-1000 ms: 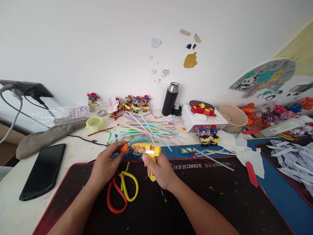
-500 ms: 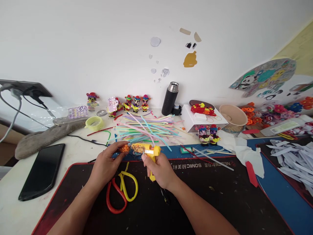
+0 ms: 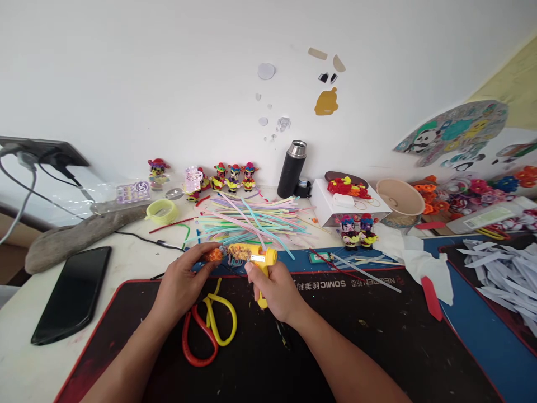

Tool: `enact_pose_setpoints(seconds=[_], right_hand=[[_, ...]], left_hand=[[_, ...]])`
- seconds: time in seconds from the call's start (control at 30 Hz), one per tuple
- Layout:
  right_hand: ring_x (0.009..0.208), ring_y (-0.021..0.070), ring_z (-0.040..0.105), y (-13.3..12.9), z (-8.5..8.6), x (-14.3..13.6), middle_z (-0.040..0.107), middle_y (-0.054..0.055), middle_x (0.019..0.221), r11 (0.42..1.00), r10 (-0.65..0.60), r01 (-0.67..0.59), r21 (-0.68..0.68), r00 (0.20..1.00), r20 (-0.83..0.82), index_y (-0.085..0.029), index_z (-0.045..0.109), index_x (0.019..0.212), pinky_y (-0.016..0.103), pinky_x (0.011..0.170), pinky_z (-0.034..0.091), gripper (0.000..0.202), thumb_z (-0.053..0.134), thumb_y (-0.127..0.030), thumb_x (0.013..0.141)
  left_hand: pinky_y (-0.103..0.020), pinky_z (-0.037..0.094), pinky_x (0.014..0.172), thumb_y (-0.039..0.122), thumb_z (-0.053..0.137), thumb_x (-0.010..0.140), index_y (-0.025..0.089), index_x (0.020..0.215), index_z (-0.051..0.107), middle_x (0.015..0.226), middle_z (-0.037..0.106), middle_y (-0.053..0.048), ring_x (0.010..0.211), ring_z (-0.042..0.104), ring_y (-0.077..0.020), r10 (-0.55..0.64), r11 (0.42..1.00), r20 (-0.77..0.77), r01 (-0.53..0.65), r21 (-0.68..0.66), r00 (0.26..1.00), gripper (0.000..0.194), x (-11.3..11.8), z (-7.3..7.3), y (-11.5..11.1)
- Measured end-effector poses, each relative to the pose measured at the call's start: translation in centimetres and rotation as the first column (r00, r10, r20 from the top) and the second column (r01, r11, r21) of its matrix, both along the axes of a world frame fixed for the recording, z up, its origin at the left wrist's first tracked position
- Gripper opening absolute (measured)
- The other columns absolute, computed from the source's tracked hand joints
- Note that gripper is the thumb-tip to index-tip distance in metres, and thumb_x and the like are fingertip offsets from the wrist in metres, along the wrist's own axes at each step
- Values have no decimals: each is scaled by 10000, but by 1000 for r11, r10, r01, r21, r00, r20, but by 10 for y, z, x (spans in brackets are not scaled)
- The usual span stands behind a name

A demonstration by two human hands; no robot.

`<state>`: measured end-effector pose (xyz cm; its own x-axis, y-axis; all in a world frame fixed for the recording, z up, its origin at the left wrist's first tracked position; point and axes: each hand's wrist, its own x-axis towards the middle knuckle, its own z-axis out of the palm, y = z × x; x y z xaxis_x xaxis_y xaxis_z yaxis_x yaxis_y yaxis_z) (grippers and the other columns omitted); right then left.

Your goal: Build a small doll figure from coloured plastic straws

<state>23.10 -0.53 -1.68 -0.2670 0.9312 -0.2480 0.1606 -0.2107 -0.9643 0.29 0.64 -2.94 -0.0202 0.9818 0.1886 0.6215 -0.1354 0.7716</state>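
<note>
Since the last frame: yellow hot-glue gun (image 3: 259, 258) is nudged slightly right; left hand (image 3: 182, 277) and orange fuzzy piece (image 3: 215, 255) look unchanged. Nearest: scissors (image 3: 212, 320), one red and one yellow handle, lie on the black desk mat (image 3: 327, 347), lower centre-left. Next out, below and left of centre: left hand pinches the orange piece between thumb and fingers; right hand (image 3: 274, 288) is wrapped round the gun's grip. Nozzle faces the piece, close; can't tell if touching or if glue is out. Piece looks mid-work, held, not set down; gluing left isn't visible. Beyond: pastel pipe cleaners (image 3: 251, 215), loose pile, look unused. Pair of figurines (image 3: 348, 230) right of centre and figurine row (image 3: 235, 178) at the wall, left of centre, look finished.
</note>
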Motion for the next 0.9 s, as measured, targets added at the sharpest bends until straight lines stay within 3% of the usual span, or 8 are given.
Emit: enact_pose_setpoints(seconds=[0.9], right_hand=[[400,121,517,-3,2,0,537,-15,445,1000,6,-7,16,1000,28,-216,546,624,231,453,398,546,584,-650,953]], left_hand=[[-370,569,1026,517,631,940,315,1212,762,1257,804,-24,1104,759,-271,5,1000,-18,-5,20,1000,363,-3,-4,0]])
